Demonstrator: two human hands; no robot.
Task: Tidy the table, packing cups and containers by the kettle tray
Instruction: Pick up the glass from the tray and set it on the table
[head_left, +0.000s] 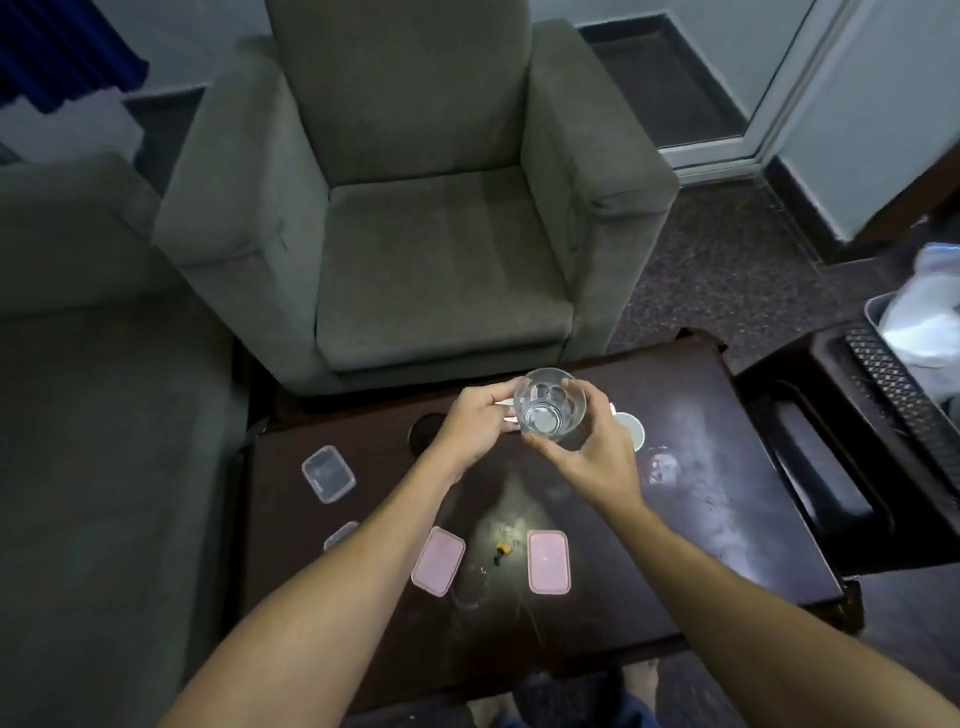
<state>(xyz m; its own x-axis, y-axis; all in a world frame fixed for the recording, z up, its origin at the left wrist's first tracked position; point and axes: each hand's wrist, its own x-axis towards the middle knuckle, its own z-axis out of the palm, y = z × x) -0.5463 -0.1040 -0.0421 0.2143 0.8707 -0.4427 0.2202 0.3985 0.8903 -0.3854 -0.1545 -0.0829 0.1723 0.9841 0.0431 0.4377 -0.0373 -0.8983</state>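
Note:
A clear drinking glass (549, 409) is lifted above the far middle of the dark wooden table (727, 467). My left hand (475, 428) grips its left side and my right hand (597, 452) holds it from below and the right. A white cup (632, 431) stands just right of my right hand. A clear lidless container (328, 474) lies at the left. Two pink-lidded containers (438, 560) (549, 561) lie near the front, with another clear glass (470, 587) between them. A small clear piece (340, 535) sits at the left edge.
A grey armchair (426, 208) stands behind the table, a sofa (78, 364) at the left. A dark side unit with a tray holding white cloth (919, 322) is at the right. A small yellow scrap (502, 548) lies on the table.

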